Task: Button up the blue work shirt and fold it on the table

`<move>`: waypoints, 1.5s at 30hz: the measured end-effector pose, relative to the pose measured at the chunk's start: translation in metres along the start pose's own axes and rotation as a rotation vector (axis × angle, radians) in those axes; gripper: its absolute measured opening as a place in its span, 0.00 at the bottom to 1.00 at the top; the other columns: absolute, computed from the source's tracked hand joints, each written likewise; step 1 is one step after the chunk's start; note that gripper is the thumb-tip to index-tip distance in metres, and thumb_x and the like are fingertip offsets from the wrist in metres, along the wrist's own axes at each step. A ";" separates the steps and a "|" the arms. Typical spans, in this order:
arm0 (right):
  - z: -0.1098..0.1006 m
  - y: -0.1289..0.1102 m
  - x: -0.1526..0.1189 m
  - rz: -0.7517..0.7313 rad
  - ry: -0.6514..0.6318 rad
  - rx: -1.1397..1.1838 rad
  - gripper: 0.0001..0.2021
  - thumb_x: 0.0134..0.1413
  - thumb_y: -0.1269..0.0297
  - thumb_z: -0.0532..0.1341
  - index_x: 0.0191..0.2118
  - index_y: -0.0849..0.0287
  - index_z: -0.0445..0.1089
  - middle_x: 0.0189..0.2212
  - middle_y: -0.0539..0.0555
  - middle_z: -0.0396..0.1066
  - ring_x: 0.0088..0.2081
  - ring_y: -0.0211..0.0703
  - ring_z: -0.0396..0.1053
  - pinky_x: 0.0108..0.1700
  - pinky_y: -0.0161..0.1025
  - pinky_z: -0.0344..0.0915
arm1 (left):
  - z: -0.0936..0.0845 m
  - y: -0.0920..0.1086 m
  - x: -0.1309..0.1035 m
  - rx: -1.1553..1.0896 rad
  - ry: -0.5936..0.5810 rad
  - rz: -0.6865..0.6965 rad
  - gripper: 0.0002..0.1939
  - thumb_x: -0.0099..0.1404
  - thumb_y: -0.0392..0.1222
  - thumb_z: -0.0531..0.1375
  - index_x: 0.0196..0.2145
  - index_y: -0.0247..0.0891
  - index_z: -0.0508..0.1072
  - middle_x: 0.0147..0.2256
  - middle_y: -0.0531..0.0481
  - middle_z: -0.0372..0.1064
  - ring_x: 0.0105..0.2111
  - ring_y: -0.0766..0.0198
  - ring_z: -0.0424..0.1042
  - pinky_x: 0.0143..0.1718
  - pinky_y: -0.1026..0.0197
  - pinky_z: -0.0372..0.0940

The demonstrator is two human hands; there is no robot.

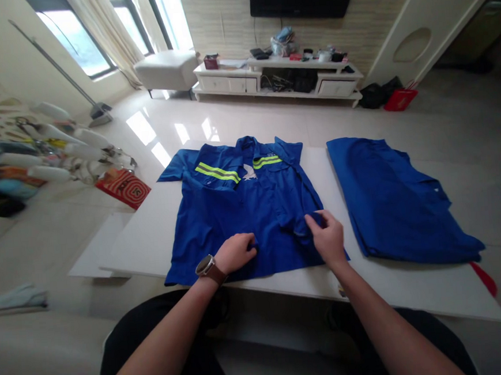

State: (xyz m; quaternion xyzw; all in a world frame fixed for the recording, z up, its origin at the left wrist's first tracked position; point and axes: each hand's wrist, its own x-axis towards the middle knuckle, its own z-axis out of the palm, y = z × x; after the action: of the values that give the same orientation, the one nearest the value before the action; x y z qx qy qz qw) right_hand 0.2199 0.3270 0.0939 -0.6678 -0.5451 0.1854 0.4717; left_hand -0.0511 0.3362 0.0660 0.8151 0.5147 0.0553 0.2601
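A blue work jacket (219, 224) with yellow-green and grey reflective stripes lies spread on the white table, collar at the far side. My left hand (236, 252), with a watch (205, 266) on its wrist, is closed near the front hem and pinches a bit of the jacket's cloth. At the jacket's right side, my right hand (330, 236) grips the end of a sleeve that is laid down across the front. A pale patch shows at the chest between the stripes. The fingertips of both hands are partly hidden by cloth.
Folded blue garment (390, 199) lies on the table (440, 285) to the right. A red bag (124, 187) is beyond the table's left edge. Farther back are a white TV cabinet (225, 84), a pale ottoman (167, 71) and another red bag (401, 99).
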 end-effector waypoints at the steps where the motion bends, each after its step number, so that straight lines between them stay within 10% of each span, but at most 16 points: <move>1: -0.007 -0.004 0.005 -0.005 0.155 0.042 0.14 0.57 0.52 0.64 0.33 0.59 0.73 0.26 0.49 0.69 0.29 0.39 0.65 0.33 0.36 0.60 | -0.003 0.002 0.001 -0.067 0.049 0.021 0.02 0.62 0.38 0.59 0.32 0.40 0.71 0.31 0.49 0.73 0.33 0.60 0.72 0.34 0.60 0.61; 4: -0.021 -0.012 0.012 -0.050 0.312 0.111 0.16 0.57 0.51 0.65 0.30 0.60 0.73 0.28 0.50 0.68 0.31 0.39 0.65 0.33 0.36 0.60 | -0.007 0.006 0.003 -0.263 0.118 0.093 0.01 0.59 0.36 0.61 0.31 0.39 0.72 0.30 0.52 0.72 0.31 0.63 0.70 0.35 0.62 0.61; 10: 0.001 0.007 -0.002 0.234 -0.099 0.404 0.17 0.46 0.50 0.71 0.35 0.59 0.76 0.27 0.49 0.72 0.30 0.40 0.67 0.37 0.39 0.63 | 0.004 0.012 0.006 -0.558 0.030 0.117 0.05 0.59 0.40 0.66 0.33 0.36 0.78 0.28 0.53 0.74 0.28 0.66 0.70 0.32 0.64 0.62; 20: 0.022 0.012 -0.009 0.368 -0.261 0.518 0.12 0.37 0.58 0.72 0.30 0.56 0.77 0.26 0.48 0.74 0.32 0.41 0.67 0.39 0.39 0.62 | 0.010 0.031 0.012 -0.648 0.275 0.114 0.10 0.58 0.28 0.63 0.33 0.39 0.82 0.35 0.52 0.81 0.36 0.64 0.77 0.41 0.63 0.68; 29: 0.032 0.014 -0.012 0.353 -0.357 0.489 0.08 0.37 0.62 0.68 0.28 0.57 0.78 0.24 0.48 0.73 0.30 0.40 0.65 0.37 0.39 0.59 | 0.016 0.031 0.009 -0.591 0.265 0.066 0.12 0.60 0.29 0.63 0.36 0.41 0.85 0.36 0.52 0.83 0.36 0.63 0.79 0.42 0.62 0.70; 37: 0.011 -0.002 -0.013 -0.009 0.214 0.284 0.08 0.53 0.59 0.66 0.36 0.57 0.75 0.30 0.51 0.73 0.32 0.41 0.68 0.37 0.40 0.65 | 0.025 0.032 0.010 -0.616 0.243 0.133 0.10 0.57 0.32 0.68 0.37 0.40 0.85 0.36 0.50 0.82 0.35 0.64 0.78 0.38 0.64 0.70; 45: 0.033 0.000 -0.034 -0.172 -0.379 0.094 0.05 0.56 0.63 0.62 0.37 0.55 0.76 0.33 0.53 0.78 0.34 0.45 0.73 0.39 0.41 0.68 | 0.021 0.036 0.011 -0.635 0.244 0.172 0.06 0.65 0.40 0.65 0.35 0.39 0.84 0.36 0.48 0.81 0.36 0.62 0.78 0.41 0.62 0.70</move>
State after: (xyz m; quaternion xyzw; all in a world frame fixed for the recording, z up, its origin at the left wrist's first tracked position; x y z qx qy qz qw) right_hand 0.1834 0.3106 0.0684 -0.5492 -0.6698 0.2919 0.4056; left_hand -0.0093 0.3256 0.0631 0.7213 0.4286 0.3312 0.4317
